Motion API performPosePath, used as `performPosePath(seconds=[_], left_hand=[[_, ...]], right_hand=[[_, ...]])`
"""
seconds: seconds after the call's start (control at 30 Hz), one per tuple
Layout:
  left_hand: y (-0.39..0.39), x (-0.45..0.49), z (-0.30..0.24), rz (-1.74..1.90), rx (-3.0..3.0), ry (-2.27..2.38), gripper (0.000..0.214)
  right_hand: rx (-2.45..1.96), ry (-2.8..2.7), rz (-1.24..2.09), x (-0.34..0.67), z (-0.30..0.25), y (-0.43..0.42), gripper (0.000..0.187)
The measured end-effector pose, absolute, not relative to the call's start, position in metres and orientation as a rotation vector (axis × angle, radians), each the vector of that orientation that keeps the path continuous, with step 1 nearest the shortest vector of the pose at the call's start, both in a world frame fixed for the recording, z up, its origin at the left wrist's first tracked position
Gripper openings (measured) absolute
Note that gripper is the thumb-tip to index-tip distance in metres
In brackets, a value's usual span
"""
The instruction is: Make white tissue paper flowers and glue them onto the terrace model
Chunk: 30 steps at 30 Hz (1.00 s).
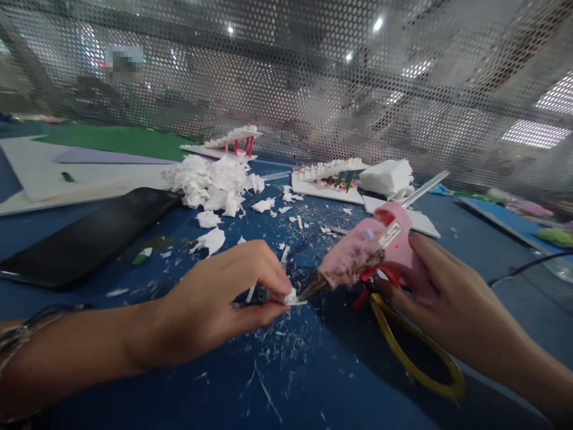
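Between the thumb and fingers of my left hand point(224, 298) is pinched a small white piece point(292, 296), perhaps paper or foam; most of it hides behind the fingers. My right hand point(452, 286) is wrapped round the handle of a pink glue gun point(358, 251), with a clear glue stick point(425, 188) poking out of its back. The gun's dark nozzle points left and is at or very near the white piece; I cannot tell if they touch. Under the gun lies a tool with yellow handles point(416, 352), partly hidden by my right hand.
A heap of torn white paper point(212, 182) stands behind my left hand, beside a black phone-like slab point(89, 233). Further back are two small white stair models point(242, 140) on bases, a stack of white tissue point(387, 177) and a green sheet point(116, 142). Scraps litter the blue table point(201, 394). Perforated metal mesh point(277, 77) rises behind.
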<state>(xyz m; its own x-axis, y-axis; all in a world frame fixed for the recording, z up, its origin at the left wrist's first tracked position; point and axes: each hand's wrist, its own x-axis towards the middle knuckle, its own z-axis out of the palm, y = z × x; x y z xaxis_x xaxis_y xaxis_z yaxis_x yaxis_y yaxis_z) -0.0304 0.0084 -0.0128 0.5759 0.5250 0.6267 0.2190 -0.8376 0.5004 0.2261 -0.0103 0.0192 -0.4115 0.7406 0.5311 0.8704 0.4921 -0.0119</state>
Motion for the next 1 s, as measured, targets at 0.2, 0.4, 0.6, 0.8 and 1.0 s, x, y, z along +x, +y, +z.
performPosePath(seconds=[0.2, 0.4, 0.6, 0.8, 1.0], left_hand=[[0.0094, -0.0304, -0.0122, 1.14, 2.418, 0.638, 0.016], [0.0093, -0.0304, -0.0113, 1.127, 2.435, 0.643, 0.016], [0.0088, -0.0294, -0.0116, 1.15, 2.399, 0.656, 0.018], [0.0103, -0.029, -0.0115, 1.126, 2.416, 0.651, 0.018], [0.0113, -0.0285, -0.0139, 1.159, 2.361, 0.686, 0.013]], right_hand=[[-1.329, -2.281, -0.368, 0.226, 0.0182, -0.0094, 0.024], [-1.336, -2.303, -0.451, 0.225, 0.0203, -0.009, 0.026], [-1.408, -2.301, -0.441, 0.2244, 0.0221, -0.0121, 0.025], [-1.402, -2.307, -0.456, 0.225, 0.0222, -0.0115, 0.027], [-1.325, -2.315, -0.501, 0.2242, 0.0216, -0.0105, 0.026]])
